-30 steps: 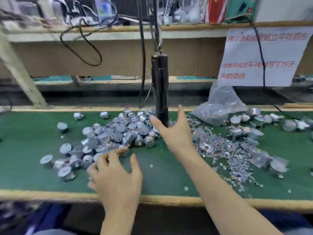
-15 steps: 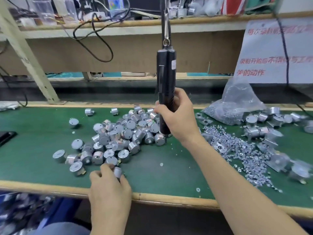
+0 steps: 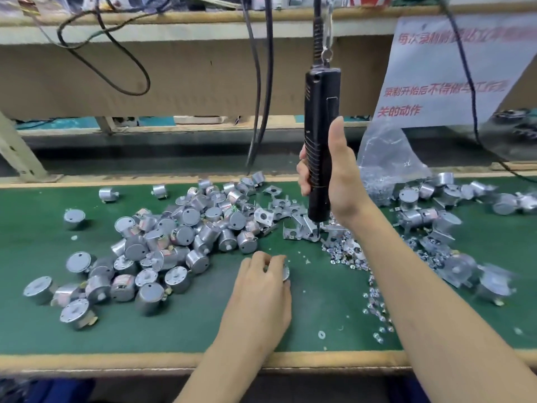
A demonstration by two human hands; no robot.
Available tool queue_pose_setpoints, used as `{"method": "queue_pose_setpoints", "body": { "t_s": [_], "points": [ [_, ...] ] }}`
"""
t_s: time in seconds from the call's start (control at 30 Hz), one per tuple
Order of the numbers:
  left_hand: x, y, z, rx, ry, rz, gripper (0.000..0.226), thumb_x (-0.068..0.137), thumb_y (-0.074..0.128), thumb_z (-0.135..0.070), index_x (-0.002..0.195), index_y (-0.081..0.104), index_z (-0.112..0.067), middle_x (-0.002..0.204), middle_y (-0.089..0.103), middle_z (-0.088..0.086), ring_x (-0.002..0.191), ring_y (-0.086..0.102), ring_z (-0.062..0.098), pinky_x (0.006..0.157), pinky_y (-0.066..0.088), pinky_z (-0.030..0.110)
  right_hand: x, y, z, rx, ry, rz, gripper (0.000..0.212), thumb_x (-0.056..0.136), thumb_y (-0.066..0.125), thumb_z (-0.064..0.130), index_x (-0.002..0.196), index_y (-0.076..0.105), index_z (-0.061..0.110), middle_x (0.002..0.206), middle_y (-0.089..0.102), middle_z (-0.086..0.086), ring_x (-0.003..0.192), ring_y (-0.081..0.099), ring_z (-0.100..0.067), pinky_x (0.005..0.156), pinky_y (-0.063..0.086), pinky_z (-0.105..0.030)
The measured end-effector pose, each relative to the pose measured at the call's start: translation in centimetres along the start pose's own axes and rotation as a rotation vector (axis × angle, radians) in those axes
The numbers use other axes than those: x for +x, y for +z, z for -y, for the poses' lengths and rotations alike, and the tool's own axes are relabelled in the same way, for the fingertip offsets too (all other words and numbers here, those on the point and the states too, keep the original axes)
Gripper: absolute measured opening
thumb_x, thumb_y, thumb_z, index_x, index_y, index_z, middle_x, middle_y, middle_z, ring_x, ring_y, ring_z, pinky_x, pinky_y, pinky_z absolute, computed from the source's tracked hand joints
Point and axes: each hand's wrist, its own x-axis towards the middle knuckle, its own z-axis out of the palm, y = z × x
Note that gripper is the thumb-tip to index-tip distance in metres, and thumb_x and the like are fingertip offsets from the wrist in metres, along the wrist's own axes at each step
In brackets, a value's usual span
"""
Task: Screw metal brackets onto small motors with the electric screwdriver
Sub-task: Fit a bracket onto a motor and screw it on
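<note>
One motor (image 3: 285, 273) is pinched under the curled fingers of the left hand (image 3: 258, 289) on the mat (image 3: 174, 333), drawn clear of the pile (image 3: 174, 237) where that hand was rummaging a second ago; I see no bracket on it yet. Meanwhile the right hand (image 3: 338, 175), open and reaching a second ago, now grips the hanging screwdriver (image 3: 319, 112), its tip low over the loose brackets (image 3: 296, 228) beside the screws (image 3: 348, 257); motor and tool are both in hand, so I judge fitting a bracket comes next.
</note>
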Motion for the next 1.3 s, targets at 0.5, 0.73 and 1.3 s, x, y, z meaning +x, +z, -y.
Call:
{"method": "queue_pose_setpoints", "body": {
  "t_s": [0.5, 0.73, 1.3],
  "points": [
    [0.5, 1.9, 1.5, 0.014, -0.112, -0.125, 0.036, 0.074, 0.069, -0.059, 0.095, 0.064, -0.030, 0.089, 0.057, -0.012, 0.088, 0.051, 0.021, 0.072, 0.031, 0.036, -1.4, -2.7, -2.1, 0.163, 0.109, 0.267, 0.080, 0.064, 0.050, 0.093, 0.076, 0.054, 0.014, 0.058, 0.046, 0.000, 0.044, 0.039, -0.016, 0.051, 0.033, -0.031],
    [0.1, 1.7, 1.6, 0.001, -0.121, -0.108, 0.034, 0.075, 0.069, -0.057, 0.098, 0.064, -0.032, 0.090, 0.055, -0.014, 0.089, 0.050, 0.020, 0.073, 0.029, 0.035, -1.3, -3.1, -1.9, 0.185, 0.115, 0.261, 0.084, 0.058, 0.055, 0.093, 0.077, 0.051, 0.010, 0.056, 0.044, 0.001, 0.043, 0.038, -0.014, 0.047, 0.028, -0.031],
    [0.2, 1.4, 1.3, -0.025, -0.147, -0.072, 0.032, 0.077, 0.069, -0.055, 0.099, 0.065, -0.032, 0.092, 0.057, -0.014, 0.091, 0.049, 0.020, 0.076, 0.027, 0.035, -1.5, -2.7, -2.1, 0.183, 0.084, 0.259, 0.084, 0.062, 0.052, 0.092, 0.078, 0.051, 0.009, 0.056, 0.044, 0.000, 0.043, 0.040, -0.015, 0.047, 0.028, -0.033]
  ]
}}
